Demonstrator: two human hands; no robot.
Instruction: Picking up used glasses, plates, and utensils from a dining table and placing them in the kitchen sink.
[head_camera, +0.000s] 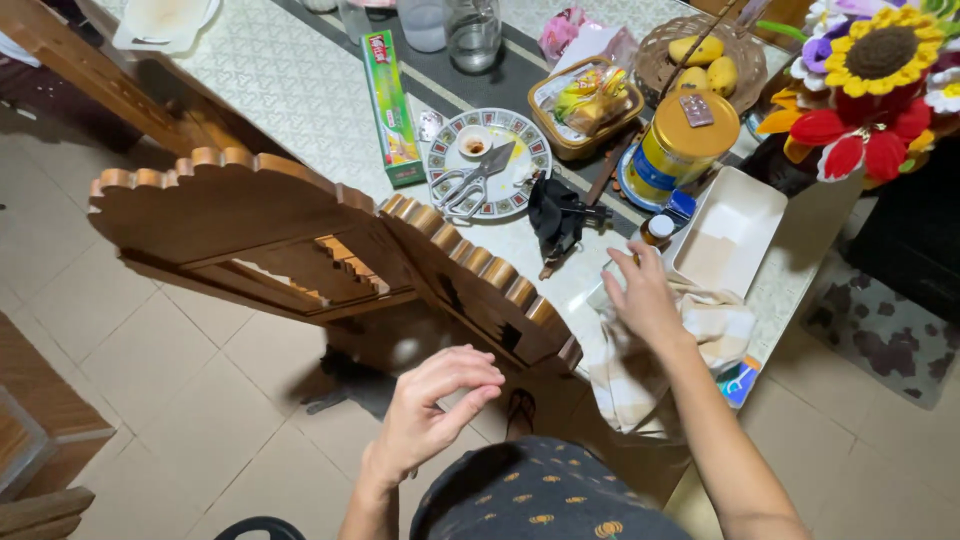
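Nearest, the left hand (432, 405) hangs over the tiled floor (170, 370) with its fingers loosely curled and nothing in its grasp, just in front of the scalloped top rail of 1 carved brown wooden chair (480, 275); it does not touch the wood. The right hand (645, 295) lies palm down with fingers spread on 1 cream checked cloth (655, 355), which droops over the near table edge. Whether the fingertips pinch the cloth I cannot tell.

A 2nd carved chair (235, 215) stands to the left of the 1st, its back also against the table edge, so the 2 chairs fill most of the near side, and open floor remains only to the left and below them.

Just beyond the right hand sit 1 small brown bottle with a white cap (657, 230) and 1 empty white rectangular dish (730, 235), the dish close to the right table edge. A crumpled black item (555, 215), possibly cloth, lies left of the bottle.

Further in, 1 patterned round plate (525, 150) carries 1 pair of metal scissors (475, 180) and 1 small white saucer (473, 143). Beside it lies 1 long green box (390, 105). 1 yellow round tin with a gold lid (680, 150) stands by 1 rectangular basket of packets (585, 105).

Farthest, 1 round woven basket (655, 65) holds what look like 3 yellow fruits (705, 62), 2 clear glass vessels (473, 30) stand at the top, and 1 bunch of bright artificial flowers (870, 80) fills the far right corner.
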